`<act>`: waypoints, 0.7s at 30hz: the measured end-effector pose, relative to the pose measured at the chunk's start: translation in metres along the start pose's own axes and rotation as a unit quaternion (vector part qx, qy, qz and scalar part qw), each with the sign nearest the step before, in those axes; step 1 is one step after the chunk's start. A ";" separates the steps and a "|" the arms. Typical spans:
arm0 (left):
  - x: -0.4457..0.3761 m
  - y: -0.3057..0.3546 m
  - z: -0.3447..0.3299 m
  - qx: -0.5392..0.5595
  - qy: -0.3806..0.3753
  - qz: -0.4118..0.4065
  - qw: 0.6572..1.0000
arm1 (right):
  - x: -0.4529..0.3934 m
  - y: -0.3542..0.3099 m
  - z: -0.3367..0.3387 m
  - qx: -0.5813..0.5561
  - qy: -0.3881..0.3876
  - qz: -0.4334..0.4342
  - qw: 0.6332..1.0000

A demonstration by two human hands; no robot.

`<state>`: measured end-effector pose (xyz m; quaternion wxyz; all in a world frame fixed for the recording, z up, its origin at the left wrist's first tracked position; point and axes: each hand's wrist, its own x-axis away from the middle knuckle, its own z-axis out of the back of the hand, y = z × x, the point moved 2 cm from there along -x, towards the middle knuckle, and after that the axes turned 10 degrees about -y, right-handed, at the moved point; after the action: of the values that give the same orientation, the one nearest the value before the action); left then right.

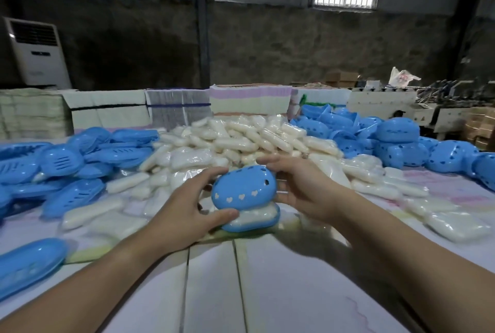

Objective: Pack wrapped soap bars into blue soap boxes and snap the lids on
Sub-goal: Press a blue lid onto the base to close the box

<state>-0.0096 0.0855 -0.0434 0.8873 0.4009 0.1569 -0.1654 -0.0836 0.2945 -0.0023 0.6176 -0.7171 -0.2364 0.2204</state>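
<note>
At the middle of the table [267,292] both hands work on one blue soap box: the lid [242,189], domed and dotted with small heart-shaped holes, sits tilted over the base [263,221], open on the near side so that the wrapped soap bar [251,216] shows white between the two halves. The left hand [187,215] curls round the left end, its thumb pressed against the wrapped bar at the base's edge and its fingers hooked over the top of the lid. The right hand [297,190] comes in from the other side with fingers spread and lightly bent, the upper ones reaching over the far rim of the lid; it seems to touch the lid, though the contact is partly hidden behind the box. Just beyond lies the heap of wrapped soap bars [241,140]. Slotted blue bases [72,166] are piled at the left, and blue lids with holes [401,145] at the right. A single blue piece [29,263] lies alone near the left edge
</note>
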 end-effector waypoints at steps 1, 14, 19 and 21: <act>0.000 0.000 0.000 -0.005 0.002 0.002 1.000 | 0.001 -0.001 0.001 0.081 0.019 0.016 0.996; 0.001 0.001 -0.001 -0.065 -0.081 0.036 0.994 | 0.009 0.003 0.007 0.536 -0.157 0.027 0.829; 0.001 0.000 -0.002 -0.069 -0.091 0.023 0.993 | 0.006 0.005 0.009 0.541 -0.160 0.037 0.825; 0.000 -0.001 -0.002 -0.072 -0.088 0.023 0.993 | 0.006 0.005 0.010 0.538 -0.160 0.036 0.827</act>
<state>-0.0098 0.0867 -0.0454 0.9279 0.3229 0.0802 -0.1682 -0.0850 0.3057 -0.0087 0.8508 -0.2339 -0.1498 0.4460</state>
